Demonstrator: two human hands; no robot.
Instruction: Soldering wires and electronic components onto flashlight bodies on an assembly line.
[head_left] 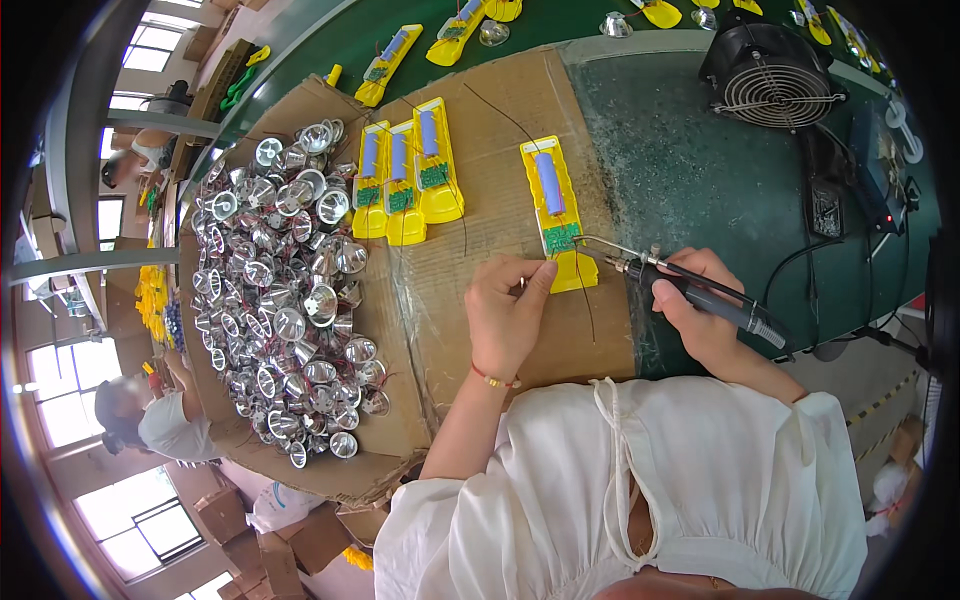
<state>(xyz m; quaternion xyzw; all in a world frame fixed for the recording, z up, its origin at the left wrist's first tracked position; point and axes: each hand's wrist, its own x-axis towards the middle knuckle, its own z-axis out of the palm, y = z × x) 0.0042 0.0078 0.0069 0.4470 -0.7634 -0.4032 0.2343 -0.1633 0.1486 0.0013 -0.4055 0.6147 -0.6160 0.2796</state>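
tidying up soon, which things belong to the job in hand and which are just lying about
Job: soldering iron; yellow casing at its tip; probably the three nearby casings and heaped reflectors

Lying about, apparently: cardboard boxes; white bag

Windows [65, 380] at left glare almost white, and the metal reflectors [290, 323] glint brightly. The fisheye view bends straight edges toward its dark rim.

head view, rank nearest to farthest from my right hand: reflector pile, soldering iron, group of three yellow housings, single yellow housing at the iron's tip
1. Soldering iron: held in the right hand
2. Single yellow housing: just left of that hand
3. Group of three yellow housings: farther left
4. Reflector pile: farthest left
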